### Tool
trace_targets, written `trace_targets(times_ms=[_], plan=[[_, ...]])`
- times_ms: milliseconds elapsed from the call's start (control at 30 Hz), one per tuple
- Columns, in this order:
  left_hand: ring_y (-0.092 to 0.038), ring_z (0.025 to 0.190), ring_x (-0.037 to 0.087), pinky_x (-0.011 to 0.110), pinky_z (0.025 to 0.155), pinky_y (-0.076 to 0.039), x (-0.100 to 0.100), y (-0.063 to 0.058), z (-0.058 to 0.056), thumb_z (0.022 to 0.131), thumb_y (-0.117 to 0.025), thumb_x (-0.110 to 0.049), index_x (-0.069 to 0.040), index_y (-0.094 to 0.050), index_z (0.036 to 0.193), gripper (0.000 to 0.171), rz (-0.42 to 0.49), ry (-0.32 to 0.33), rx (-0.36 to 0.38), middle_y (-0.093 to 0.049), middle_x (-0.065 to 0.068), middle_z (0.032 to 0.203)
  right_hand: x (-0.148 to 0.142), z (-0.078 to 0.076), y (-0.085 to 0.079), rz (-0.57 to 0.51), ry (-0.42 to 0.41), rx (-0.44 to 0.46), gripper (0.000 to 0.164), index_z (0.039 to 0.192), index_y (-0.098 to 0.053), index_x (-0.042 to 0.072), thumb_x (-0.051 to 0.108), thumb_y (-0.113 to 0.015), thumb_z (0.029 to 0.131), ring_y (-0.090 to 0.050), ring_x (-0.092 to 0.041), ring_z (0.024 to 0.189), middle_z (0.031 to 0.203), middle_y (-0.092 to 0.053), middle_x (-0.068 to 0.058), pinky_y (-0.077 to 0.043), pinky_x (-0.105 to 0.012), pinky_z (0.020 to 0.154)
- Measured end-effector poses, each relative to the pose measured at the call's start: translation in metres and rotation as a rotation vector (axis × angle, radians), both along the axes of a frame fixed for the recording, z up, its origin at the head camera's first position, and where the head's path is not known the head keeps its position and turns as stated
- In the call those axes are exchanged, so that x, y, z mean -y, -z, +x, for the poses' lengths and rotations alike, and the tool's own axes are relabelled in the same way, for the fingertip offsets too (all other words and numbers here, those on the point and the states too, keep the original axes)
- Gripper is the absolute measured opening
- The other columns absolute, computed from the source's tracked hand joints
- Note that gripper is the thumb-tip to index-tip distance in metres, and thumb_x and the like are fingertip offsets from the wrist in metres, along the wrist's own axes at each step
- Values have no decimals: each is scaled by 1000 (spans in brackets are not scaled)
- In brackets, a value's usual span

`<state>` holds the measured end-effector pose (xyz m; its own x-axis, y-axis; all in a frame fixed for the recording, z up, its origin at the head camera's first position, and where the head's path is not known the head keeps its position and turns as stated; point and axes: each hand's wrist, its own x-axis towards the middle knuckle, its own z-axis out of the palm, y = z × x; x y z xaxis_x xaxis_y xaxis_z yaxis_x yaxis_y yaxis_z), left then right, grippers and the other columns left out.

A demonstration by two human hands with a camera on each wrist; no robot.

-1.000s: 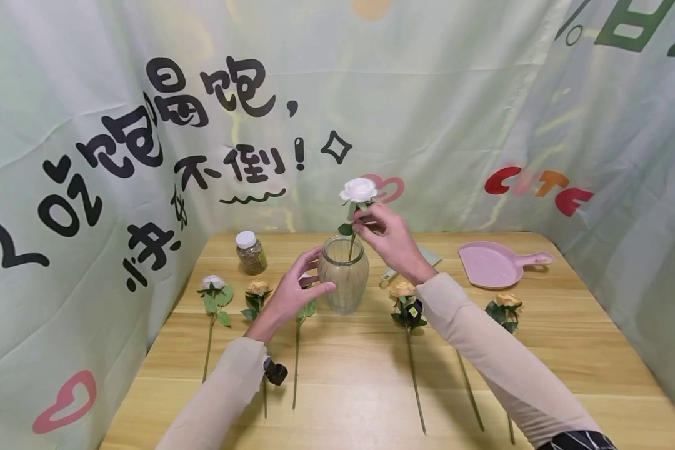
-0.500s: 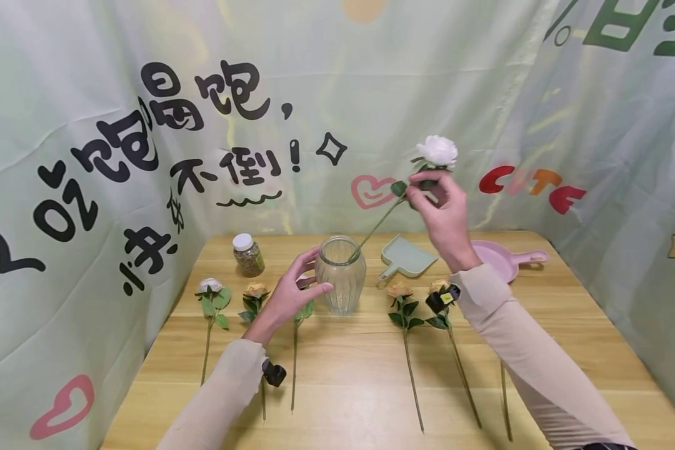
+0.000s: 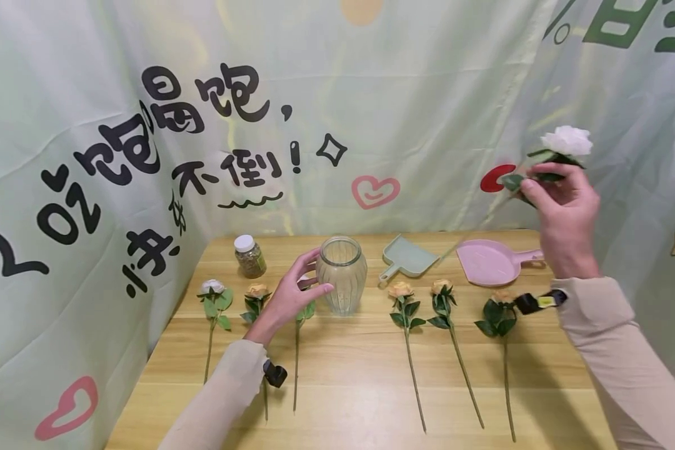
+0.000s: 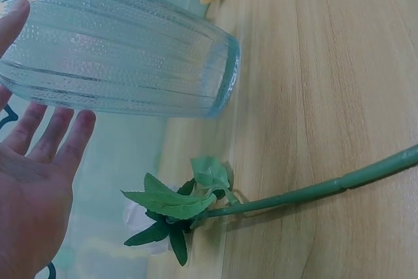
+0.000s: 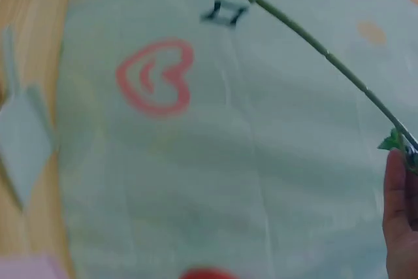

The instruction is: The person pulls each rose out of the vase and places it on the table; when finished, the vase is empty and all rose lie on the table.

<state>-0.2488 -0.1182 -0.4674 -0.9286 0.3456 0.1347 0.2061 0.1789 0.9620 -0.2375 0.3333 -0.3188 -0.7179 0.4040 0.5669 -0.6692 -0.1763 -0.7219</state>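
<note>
In the head view a ribbed glass vase (image 3: pixel 342 284) stands upright near the middle of the table. My left hand (image 3: pixel 292 294) holds it from the left side, thumb across the front and fingers at its far side. In the left wrist view the fingertips (image 4: pixel 81 122) are right at the glass. High at the right, my right hand (image 3: pixel 568 209) pinches an artificial white rose (image 3: pixel 568 140) just under its bloom. The rose's bare stem (image 5: pixel 300 31) slants down and left through the air, away from the vase mouth.
Yellow roses (image 3: pixel 400 289) lie right of the vase; a white rose (image 3: pixel 212 287) and other stems lie left. A jar with a white lid (image 3: pixel 250 256), a grey-green dustpan (image 3: pixel 407 257) and a pink pan-shaped tray (image 3: pixel 489 262) stand toward the back, before a printed curtain (image 3: pixel 439 112).
My right hand has lifted the white rose out of the vase mouth and carried it up and far to the right. My left hand and the vase have stayed put.
</note>
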Motion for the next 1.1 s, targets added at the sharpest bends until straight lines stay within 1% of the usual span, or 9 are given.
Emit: trace_targets(times_ms=[100,167,367,567,667,733,900,1000,1100], plan=[[-50,153,34,58,121,-51,0,1,0,97,-86,-33,-44,-40,165,82,2,4,2,-49,4,165,-32,12,10,1,6,45,25,115,-70,-10,-19,-74,92,-73,-21,99,110,-73,-15,-65,-19,84],[-50,153,33,58,121,-51,1,1,-1,97,-86,-33,-44,-40,164,82,3,7,3,-49,4,165,-55,22,20,52,12,111,26,117,-70,-8,-18,-72,93,-74,-16,101,112,-74,-10,-64,-15,84],[-48,154,31,57,123,-50,1,2,-2,98,-85,-34,-44,-41,164,80,7,6,4,-49,2,164,-112,53,57,410,55,437,29,129,-70,12,-3,-69,104,-69,8,104,120,-71,17,-55,-2,82],[-48,154,32,57,123,-49,0,2,-1,98,-85,-32,-42,-41,165,81,14,4,-1,-49,3,165,-149,70,99,794,28,691,28,134,-66,30,16,-68,110,-61,22,97,113,-63,43,-50,-3,74],[-48,154,32,57,123,-49,0,3,-2,98,-86,-32,-42,-40,165,82,17,3,2,-48,3,165,-161,73,118,903,-21,789,26,136,-65,30,26,-68,110,-60,22,95,111,-58,48,-51,-7,71],[-49,153,32,56,123,-50,0,3,-2,97,-86,-32,-42,-41,165,82,18,2,2,-48,3,165,-167,74,130,942,-62,838,30,139,-65,24,31,-68,111,-60,21,95,112,-56,47,-53,-11,71],[-48,154,32,56,123,-50,0,4,-3,97,-86,-31,-41,-42,164,81,20,-2,-10,-49,2,165,-174,74,155,1019,-98,894,45,143,-64,6,36,-68,110,-51,25,95,116,-44,48,-54,-13,72],[-47,154,32,55,124,-49,0,3,-3,97,-86,-31,-41,-42,164,81,22,-2,-16,-49,2,165,-174,73,169,1028,-100,852,39,139,-68,4,29,-70,109,-49,27,96,117,-40,50,-54,-12,72],[-47,154,32,55,124,-50,0,3,-3,97,-86,-31,-41,-42,164,81,19,-3,-17,-49,2,164,-171,72,182,999,-114,791,28,133,-72,6,18,-71,108,-58,21,94,115,-49,49,-56,-14,69]])
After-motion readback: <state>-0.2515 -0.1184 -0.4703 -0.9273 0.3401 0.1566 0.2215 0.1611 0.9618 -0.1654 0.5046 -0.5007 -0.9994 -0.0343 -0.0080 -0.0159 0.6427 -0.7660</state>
